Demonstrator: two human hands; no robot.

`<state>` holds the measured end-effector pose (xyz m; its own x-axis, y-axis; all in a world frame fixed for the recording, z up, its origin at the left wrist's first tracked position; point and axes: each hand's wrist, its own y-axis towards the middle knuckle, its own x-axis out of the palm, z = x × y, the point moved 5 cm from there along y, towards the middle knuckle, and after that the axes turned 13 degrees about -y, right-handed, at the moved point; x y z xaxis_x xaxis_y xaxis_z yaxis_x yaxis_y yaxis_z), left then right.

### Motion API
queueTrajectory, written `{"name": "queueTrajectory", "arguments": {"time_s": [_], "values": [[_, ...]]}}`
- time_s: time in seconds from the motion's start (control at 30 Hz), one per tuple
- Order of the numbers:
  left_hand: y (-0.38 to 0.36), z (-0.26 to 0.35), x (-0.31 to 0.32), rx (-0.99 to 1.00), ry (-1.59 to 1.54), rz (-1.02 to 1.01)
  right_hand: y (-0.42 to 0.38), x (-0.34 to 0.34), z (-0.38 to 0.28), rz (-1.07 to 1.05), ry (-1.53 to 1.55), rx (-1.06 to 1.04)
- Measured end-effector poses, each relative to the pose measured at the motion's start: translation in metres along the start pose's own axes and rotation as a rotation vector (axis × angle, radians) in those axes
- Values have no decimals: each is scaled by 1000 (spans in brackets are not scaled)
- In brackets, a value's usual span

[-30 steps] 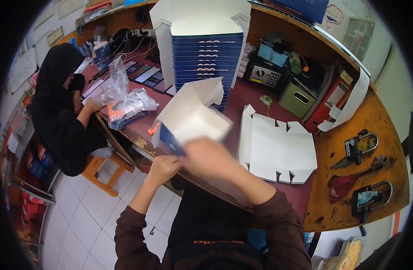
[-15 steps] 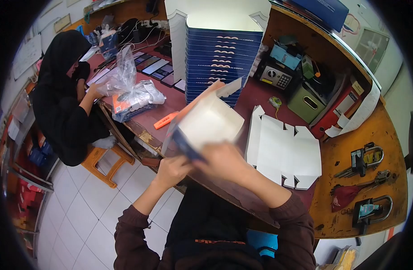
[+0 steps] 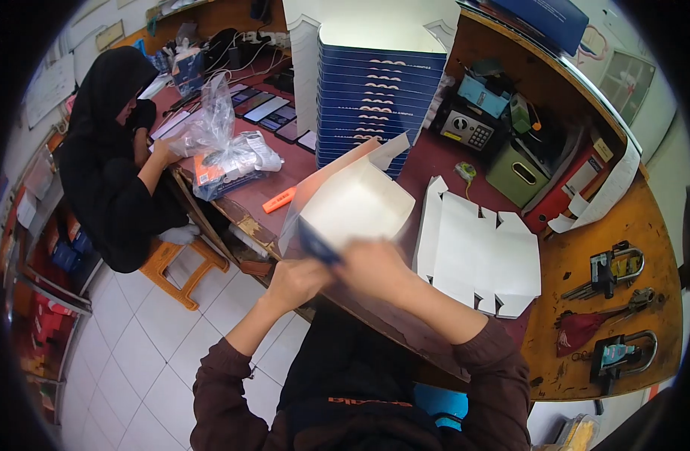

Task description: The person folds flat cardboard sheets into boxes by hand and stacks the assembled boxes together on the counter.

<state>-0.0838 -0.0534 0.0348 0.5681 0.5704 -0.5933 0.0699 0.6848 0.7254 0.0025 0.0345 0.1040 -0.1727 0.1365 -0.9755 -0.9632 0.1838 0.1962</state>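
A partly folded cardboard box [image 3: 361, 201], white inside with orange and dark blue outside, is tilted over the desk's front edge, its end flap standing out at the upper right. My left hand [image 3: 298, 283] is closed on its near lower corner. Beside it, my right hand [image 3: 371, 269] is also closed, on the blue near edge; its fingers are smeared by motion and partly hidden. To the right, an unfolded white cardboard box blank [image 3: 476, 252] lies flat on the desk. Behind the held box rises a tall stack of dark blue boxes [image 3: 378, 98].
An orange marker [image 3: 279, 199] and a plastic bag of packaged goods [image 3: 228, 167] lie left. Several phones [image 3: 273, 116] sit farther back. A co-worker [image 3: 108, 158] sits at the left. Right are a small safe [image 3: 469, 126], a green bin [image 3: 516, 173] and padlocks [image 3: 623, 353].
The whole view has shifted slightly. My hands keep their hold on the box, and the box's tilt looks almost the same. The right hand stays blurred.
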Motion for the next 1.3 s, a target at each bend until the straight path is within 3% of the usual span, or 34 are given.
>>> {"name": "queueTrajectory", "arguments": {"time_s": [0.27,0.33,0.37,0.43,0.57,0.67,0.73,0.87,0.93,0.97,1.0,1.07,1.13,1.2,1.3], "values": [[0,-2,-3,-70,-59,5,6,14,-10,-109,-66,-15],[2,4,-3,-24,-45,16,15,19,-7,-304,63,12],[1,6,-2,-19,-46,12,20,21,-7,-300,64,17],[-2,5,3,-129,108,-47,30,18,-3,-49,126,138],[-8,-4,5,-52,161,-159,37,27,-3,-43,76,107],[-9,-31,4,-225,310,-149,35,21,-4,-63,49,85],[-7,-42,4,-246,348,-44,37,23,1,-238,14,117],[-12,-47,16,-348,268,21,42,47,19,-229,55,73],[-9,-33,14,-291,271,78,39,42,31,-472,273,-7],[-8,-24,11,-246,279,143,40,55,52,-115,99,-10],[-8,-17,12,-240,275,145,36,45,84,-67,191,341],[-10,-6,12,-222,186,253,27,24,131,92,-105,565],[-4,-7,18,-196,225,181,22,21,158,164,-206,695],[12,-13,23,-260,54,81,35,54,169,-248,18,435],[16,-19,23,-229,19,65,42,61,176,-304,-8,429]]}}
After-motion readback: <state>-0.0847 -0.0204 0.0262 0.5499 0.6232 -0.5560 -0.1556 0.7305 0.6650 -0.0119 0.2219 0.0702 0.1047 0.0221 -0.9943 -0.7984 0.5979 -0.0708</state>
